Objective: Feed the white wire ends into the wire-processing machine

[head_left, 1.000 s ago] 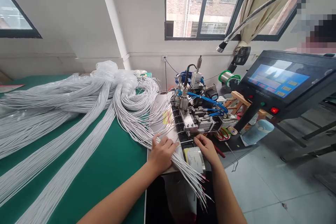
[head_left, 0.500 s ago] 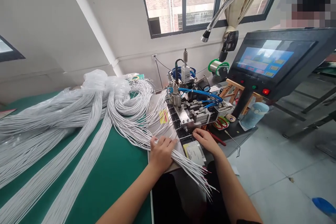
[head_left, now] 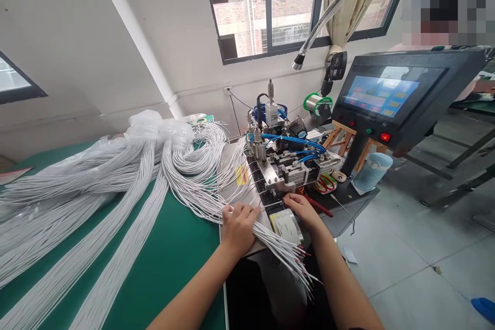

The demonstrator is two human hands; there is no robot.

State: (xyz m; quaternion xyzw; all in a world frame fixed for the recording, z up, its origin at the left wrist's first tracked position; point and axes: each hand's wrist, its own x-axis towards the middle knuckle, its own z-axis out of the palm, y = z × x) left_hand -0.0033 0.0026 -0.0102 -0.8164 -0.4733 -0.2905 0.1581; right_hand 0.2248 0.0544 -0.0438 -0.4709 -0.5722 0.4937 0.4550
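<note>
My left hand (head_left: 240,223) is closed over a bundle of white wires (head_left: 280,250) at the table's right edge. The wires' loose ends, some with red tips, fan out past it toward my lap. At the front of a small bench machine (head_left: 274,172) with metal cylinders and blue air tubes, my right hand (head_left: 303,210) has thumb and fingers pinched together. A single white wire (head_left: 272,204) runs between the two hands and ends at my right fingertips, just below the machine's front block. A silver-and-yellow part (head_left: 286,224) sits beneath my right hand.
Long bundles of white wire (head_left: 127,232), partly in plastic wrap, cover much of the green table (head_left: 181,263). A control screen (head_left: 381,90) rises at right, near a blue cup (head_left: 373,172), red-handled pliers (head_left: 319,205) and a solder spool (head_left: 317,104). Another person is partly visible behind the screen.
The camera view has shifted slightly, so the machine and screen appear a little lower and further left. Both hands keep nearly the same places and grips.
</note>
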